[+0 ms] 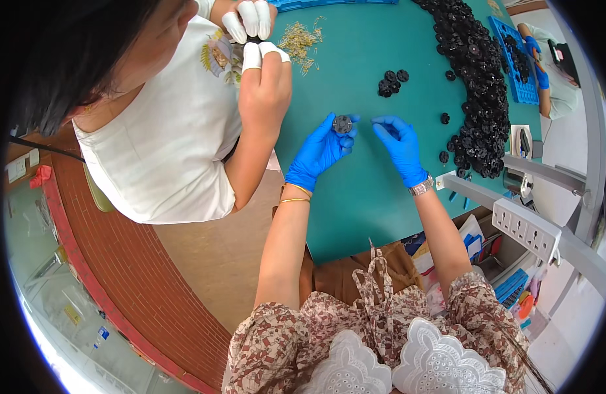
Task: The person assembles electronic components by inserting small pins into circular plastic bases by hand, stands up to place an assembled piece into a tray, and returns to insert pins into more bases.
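Note:
My left hand, in a blue glove, grips a small round black part with notches around its rim, its flat face turned up. To the right of it, apart from that part, is my gloved right hand. Its thumb and forefinger come together in a pinch; anything between the tips is too small to make out. Beyond my hands, a small cluster of similar black round parts lies on the green tabletop.
At the right, a long heap of black parts runs along the table. A co-worker's hands with white finger covers work by a pile of small brass-coloured pieces. A grey bar with a socket strip crosses the right side.

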Available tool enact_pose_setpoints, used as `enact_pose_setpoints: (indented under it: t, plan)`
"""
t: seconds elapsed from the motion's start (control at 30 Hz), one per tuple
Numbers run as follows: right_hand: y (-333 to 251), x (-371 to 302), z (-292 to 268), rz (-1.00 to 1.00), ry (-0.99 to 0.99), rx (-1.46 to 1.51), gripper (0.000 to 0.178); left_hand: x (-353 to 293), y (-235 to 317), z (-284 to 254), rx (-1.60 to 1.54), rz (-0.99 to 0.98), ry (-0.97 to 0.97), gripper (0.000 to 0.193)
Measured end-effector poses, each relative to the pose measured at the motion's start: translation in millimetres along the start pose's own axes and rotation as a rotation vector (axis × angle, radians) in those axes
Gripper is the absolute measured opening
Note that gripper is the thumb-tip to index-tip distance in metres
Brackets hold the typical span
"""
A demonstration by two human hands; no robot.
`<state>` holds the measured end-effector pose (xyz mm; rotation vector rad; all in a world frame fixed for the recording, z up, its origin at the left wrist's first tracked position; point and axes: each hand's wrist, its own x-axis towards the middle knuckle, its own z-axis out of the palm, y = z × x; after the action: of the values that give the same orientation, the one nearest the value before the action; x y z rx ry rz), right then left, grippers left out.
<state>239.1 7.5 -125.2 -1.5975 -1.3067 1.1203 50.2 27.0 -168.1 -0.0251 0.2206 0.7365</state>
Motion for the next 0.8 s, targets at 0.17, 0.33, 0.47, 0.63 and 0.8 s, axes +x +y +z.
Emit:
enact_pose_setpoints:
  t: [0.17, 0.33, 0.47, 0.63, 0.8]
  plan:
    - [-32.3, 9.3, 3.5, -0.248, -0.094, -0.197, 0.013, 0.9, -1.3, 9.7, 0.118, 0.065, 0.066, 0.042]
    - [-44.6, 11.0, 4.9, -0.286, -0.178, -0.393, 0.011, 3.9, -0.7, 11.3, 0.161, 0.078, 0.118, 0.039]
    - [-46.9, 9.1, 2.7, -0.393, -0.158, -0.451, 0.010, 2.9, 0.7, 11.8, 0.099, 0.109, 0.110, 0.031]
    - [-46.5, 7.4, 2.0, -0.396, -0.114, -0.386, 0.015, 4.4, 0.8, 12.1, 0.071, 0.125, 0.111, 0.030]
    - [-47.9, 7.4, -0.1, -0.458, -0.181, -0.502, 0.019, 5.3, 1.6, 8.2, 0.174, 0.084, 0.113, 0.034]
